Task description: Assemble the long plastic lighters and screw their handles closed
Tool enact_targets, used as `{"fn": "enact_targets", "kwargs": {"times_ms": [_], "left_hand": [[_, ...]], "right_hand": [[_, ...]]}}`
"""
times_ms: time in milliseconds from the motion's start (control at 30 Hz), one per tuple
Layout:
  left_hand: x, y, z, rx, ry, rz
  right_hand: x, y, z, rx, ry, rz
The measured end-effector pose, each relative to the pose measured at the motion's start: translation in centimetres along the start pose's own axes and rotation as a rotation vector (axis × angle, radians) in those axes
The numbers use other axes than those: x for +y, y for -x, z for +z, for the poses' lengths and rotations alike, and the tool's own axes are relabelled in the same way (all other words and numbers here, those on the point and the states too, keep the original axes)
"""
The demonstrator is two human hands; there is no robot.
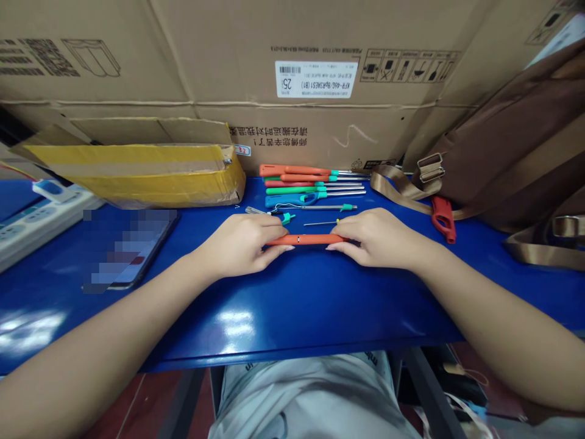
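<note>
An orange lighter casing (315,239) lies level between my two hands, just above the blue table. My left hand (244,244) pinches its left end, and my right hand (377,239) grips its right end between thumb and fingers. Just beyond it are a metal lighter tube (320,208) with a teal tip, a small teal part (287,218), a thin wire and a clear piece. A slim screwdriver (322,223) lies close to my right fingers, its handle partly hidden. Farther back, several long-necked lighters (297,190) in orange, red, green and blue lie side by side.
A yellow-taped carton (173,177) stands at the back left, near a phone (141,250) and a white power strip (41,216). A large cardboard box (219,67) walls off the back. Right are a brown bag (516,134), its strap and a red lighter handle (443,219).
</note>
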State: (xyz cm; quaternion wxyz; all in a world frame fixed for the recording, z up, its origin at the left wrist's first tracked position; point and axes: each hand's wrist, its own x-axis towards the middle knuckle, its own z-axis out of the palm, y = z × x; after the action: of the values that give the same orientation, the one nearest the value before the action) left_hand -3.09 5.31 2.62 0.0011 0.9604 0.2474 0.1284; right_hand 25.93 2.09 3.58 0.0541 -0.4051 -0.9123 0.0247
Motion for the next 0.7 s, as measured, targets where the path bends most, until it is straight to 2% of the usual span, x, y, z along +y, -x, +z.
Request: {"fn": "enact_targets", "kwargs": {"times_ms": [167,233,333,433,500,600,700], "left_hand": [[0.4,-0.2,0.1,-0.039,0.153,0.0],[0.8,-0.5,0.2,-0.001,0.312,-0.07],[1.4,-0.9,0.8,0.041,0.747,-0.32],[1.9,-1.3,1.5,-0.037,1.233,-0.588],[2.0,-1.5,1.8,-0.062,1.39,-0.679],[1.9,-1.5,2.0,-0.019,1.341,-0.666],[1.8,-1.3,1.9,0.123,1.042,-0.488]], "right_hand": [[0.2,-0.2,0.3,0.009,0.005,0.012],[0.3,-0.3,0.4,0.05,-0.065,-0.006],[0.3,-0.3,0.7,0.1,-0.185,-0.052],[-0.3,-0.2,1.0,0.106,-0.266,-0.064],[-0.7,-0.2,1.1,0.091,-0.255,-0.072],[-1.1,-0.3,1.1,0.068,-0.166,-0.086],[-1.3,-0.4,0.8,0.07,-0.164,-0.08]]}}
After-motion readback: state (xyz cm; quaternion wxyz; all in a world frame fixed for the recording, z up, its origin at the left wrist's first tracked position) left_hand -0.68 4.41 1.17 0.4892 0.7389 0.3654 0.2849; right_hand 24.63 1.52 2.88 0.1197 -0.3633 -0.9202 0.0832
